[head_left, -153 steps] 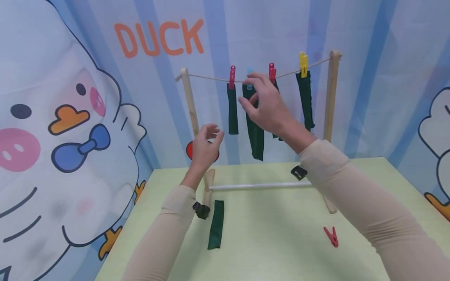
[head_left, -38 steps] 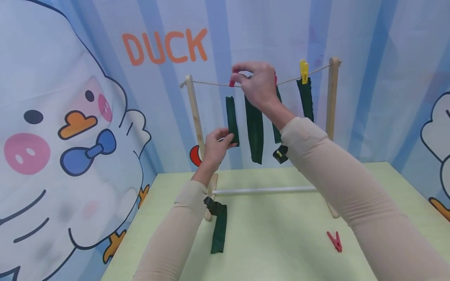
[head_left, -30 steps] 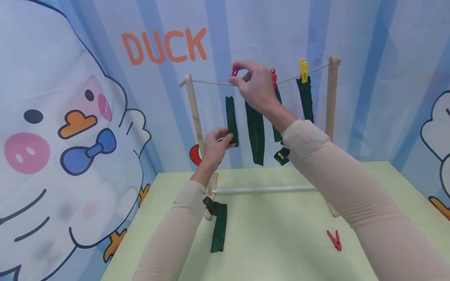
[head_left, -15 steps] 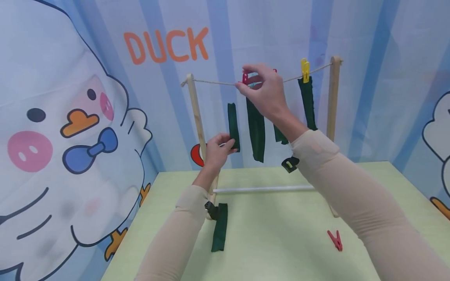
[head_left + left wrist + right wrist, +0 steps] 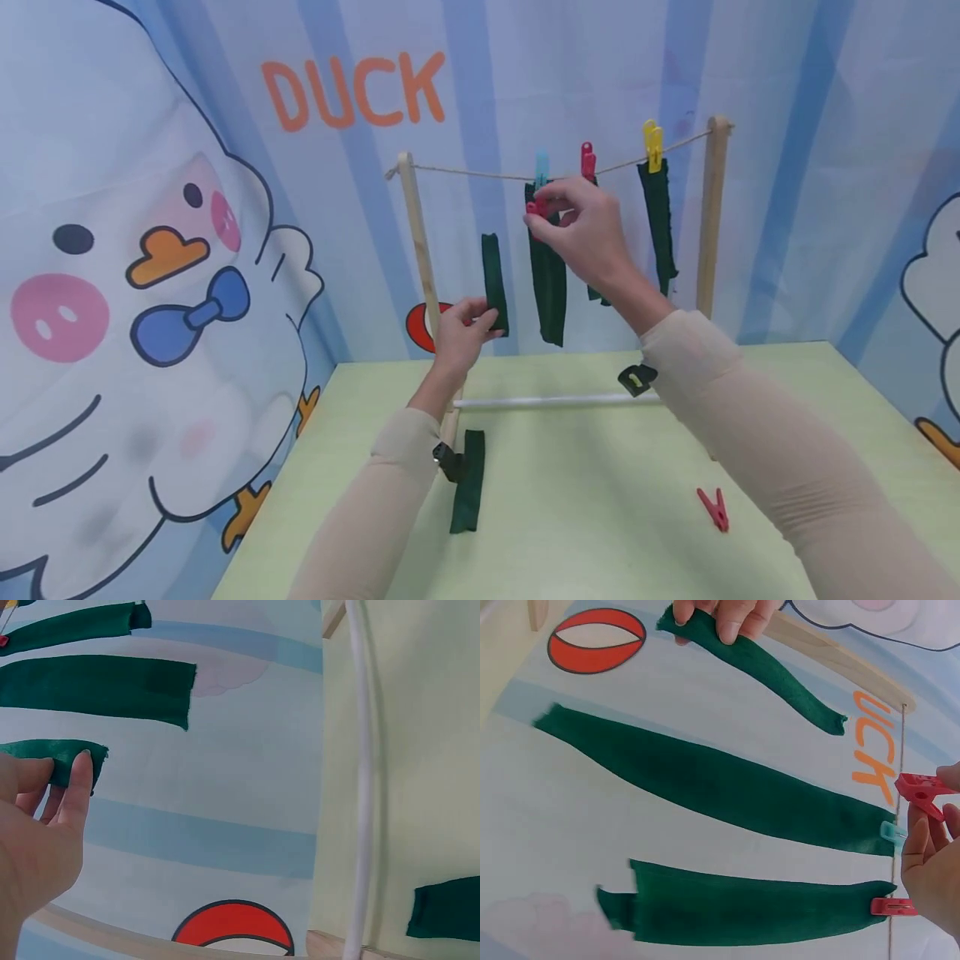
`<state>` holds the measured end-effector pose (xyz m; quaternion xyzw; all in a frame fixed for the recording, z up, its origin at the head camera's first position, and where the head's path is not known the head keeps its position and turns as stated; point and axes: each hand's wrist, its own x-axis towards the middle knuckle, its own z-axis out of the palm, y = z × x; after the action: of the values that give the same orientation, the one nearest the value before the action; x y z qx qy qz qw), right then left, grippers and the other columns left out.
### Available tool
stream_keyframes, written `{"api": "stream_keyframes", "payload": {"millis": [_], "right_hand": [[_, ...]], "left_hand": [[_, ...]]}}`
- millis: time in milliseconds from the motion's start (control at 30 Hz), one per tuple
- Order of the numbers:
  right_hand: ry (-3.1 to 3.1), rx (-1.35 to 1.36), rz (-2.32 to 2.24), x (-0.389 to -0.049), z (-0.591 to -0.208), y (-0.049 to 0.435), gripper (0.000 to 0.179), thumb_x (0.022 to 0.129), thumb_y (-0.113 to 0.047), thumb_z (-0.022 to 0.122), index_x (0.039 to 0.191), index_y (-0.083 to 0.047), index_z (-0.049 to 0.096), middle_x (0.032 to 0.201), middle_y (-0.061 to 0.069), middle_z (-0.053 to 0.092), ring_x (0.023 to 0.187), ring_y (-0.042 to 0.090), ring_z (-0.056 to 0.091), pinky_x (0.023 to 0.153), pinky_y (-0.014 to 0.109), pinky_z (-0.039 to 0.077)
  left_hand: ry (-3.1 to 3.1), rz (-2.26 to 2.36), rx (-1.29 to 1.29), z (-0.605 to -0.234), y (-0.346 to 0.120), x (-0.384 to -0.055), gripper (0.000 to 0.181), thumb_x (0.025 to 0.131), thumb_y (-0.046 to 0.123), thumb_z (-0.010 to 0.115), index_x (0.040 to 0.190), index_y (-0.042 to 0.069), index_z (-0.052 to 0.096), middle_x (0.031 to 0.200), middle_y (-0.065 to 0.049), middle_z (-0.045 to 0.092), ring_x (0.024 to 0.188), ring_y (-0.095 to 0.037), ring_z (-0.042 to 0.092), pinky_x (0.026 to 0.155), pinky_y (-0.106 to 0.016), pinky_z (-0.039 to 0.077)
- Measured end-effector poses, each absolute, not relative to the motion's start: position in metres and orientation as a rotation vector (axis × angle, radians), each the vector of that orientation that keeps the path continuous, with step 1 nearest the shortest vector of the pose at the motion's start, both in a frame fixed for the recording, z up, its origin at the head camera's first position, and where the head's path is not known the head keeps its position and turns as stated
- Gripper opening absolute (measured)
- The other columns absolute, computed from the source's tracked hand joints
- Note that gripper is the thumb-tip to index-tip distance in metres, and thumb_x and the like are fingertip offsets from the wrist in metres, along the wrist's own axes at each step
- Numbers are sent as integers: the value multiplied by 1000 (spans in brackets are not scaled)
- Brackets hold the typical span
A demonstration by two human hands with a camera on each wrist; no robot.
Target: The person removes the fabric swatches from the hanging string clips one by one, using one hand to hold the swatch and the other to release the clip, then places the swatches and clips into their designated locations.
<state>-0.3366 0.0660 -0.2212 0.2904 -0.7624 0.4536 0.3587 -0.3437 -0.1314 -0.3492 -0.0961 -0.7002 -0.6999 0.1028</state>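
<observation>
My left hand (image 5: 461, 337) pinches a narrow dark green cloth strip (image 5: 494, 279) near its lower end; the strip stands up, off the line. In the right wrist view its upper end hangs loose from any peg. My right hand (image 5: 588, 229) holds a red clothespin (image 5: 536, 208) between thumb and fingers, in front of a wider green strip (image 5: 550, 292). That strip hangs from the string (image 5: 480, 172) by a light blue clothespin (image 5: 542, 167). Two more green strips hang to the right, under a red clothespin (image 5: 588, 160) and a yellow clothespin (image 5: 653, 147).
Wooden posts (image 5: 708, 217) carry the string, with a white rod (image 5: 555, 402) between their feet. On the pale green table (image 5: 585, 517) lie another green strip (image 5: 468, 483) at left and a red clothespin (image 5: 714, 509) at right. A printed curtain (image 5: 360, 208) stands behind.
The narrow strip at the left has come off the line into my left hand, which has since lowered a little. My right hand has taken its red clothespin off and moved right and down.
</observation>
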Motion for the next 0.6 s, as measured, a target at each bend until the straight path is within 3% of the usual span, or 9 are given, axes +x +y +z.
{"api": "stream_keyframes", "payload": {"millis": [167, 300, 600], "right_hand": [[-2015, 682, 1169, -335, -246, 76, 27, 91, -16, 75, 113, -1, 71, 108, 11, 68, 86, 21, 64, 76, 23, 52], [-2068, 653, 1158, -330, -263, 88, 29, 91, -16, 75, 115, 0, 70, 108, 13, 68, 83, 21, 61, 74, 22, 49], [-2168, 654, 1098, -317, -310, 119, 24, 89, -6, 76, 111, 1, 70, 103, 14, 68, 88, 25, 64, 73, 15, 50]], "left_hand": [[-2071, -2103, -232, -362, -132, -342, 20, 98, 3, 63, 117, -4, 62, 110, -13, 58, 98, -22, 63, 83, -33, 58], [-2062, -2131, -214, -369, -135, -341, 22, 98, 4, 63, 118, -4, 61, 110, -14, 59, 99, -23, 64, 83, -33, 58], [-2069, -2166, -172, -396, -139, -329, 24, 97, 4, 64, 119, -6, 63, 113, -18, 62, 99, -22, 67, 82, -33, 58]]}}
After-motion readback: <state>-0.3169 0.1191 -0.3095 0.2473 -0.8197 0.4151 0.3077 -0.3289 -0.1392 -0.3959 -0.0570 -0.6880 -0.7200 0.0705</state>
